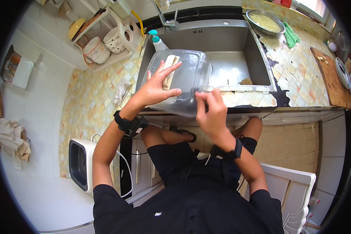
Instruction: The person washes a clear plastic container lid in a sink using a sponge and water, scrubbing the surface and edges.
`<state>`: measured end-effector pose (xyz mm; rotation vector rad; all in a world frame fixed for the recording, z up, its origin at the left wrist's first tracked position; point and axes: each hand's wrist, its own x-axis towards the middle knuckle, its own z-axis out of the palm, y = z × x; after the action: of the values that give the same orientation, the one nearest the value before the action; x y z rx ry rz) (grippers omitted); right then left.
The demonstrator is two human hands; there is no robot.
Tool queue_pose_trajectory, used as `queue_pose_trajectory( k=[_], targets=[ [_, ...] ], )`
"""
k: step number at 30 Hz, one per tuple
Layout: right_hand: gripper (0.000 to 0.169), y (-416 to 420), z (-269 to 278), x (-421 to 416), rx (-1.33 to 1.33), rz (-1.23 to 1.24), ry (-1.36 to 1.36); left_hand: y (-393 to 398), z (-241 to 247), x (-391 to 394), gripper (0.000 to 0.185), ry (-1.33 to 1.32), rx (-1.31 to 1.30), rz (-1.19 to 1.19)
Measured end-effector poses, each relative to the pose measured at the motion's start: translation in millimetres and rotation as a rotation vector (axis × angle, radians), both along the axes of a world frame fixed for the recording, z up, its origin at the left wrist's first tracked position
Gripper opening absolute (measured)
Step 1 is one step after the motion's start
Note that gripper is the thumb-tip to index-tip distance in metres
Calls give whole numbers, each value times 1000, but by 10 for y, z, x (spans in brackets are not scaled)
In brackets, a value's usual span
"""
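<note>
A clear plastic lid or container (pixel 187 63) with a cream handle (pixel 170 73) lies across the left part of the steel sink (pixel 231 67) and its front edge. My left hand (pixel 158 87) rests on it with spread fingers around the handle; whether it grips the handle is unclear. At the near right corner of the clear plastic, my right hand (pixel 212 111) has its fingers bent together, blurred by motion. A small dark thing seems to be at its fingertips, too blurred to name. Behind the plastic stands a pump bottle (pixel 159 44) with a teal top.
A faucet (pixel 171 23) stands behind the sink. A brown scrubber (pixel 246 81) lies in the basin. To the right are a metal bowl of pale food (pixel 266 22), a green cloth (pixel 291 35) and a wooden cutting board (pixel 329 79). A crumpled white cloth (pixel 122 92) lies left.
</note>
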<state>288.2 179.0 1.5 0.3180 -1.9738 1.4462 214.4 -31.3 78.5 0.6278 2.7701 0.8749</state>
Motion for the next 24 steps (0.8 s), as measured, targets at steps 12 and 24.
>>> queue_pose_trajectory(
  k=[12, 24],
  targets=[
    [7, 6, -17, -82, 52, -38, 61, -4, 10, 6, 96, 4, 7, -15],
    [6, -79, 48, 85, 372, -67, 179, 7, 11, 18, 99, 29, 54, -3]
  ],
)
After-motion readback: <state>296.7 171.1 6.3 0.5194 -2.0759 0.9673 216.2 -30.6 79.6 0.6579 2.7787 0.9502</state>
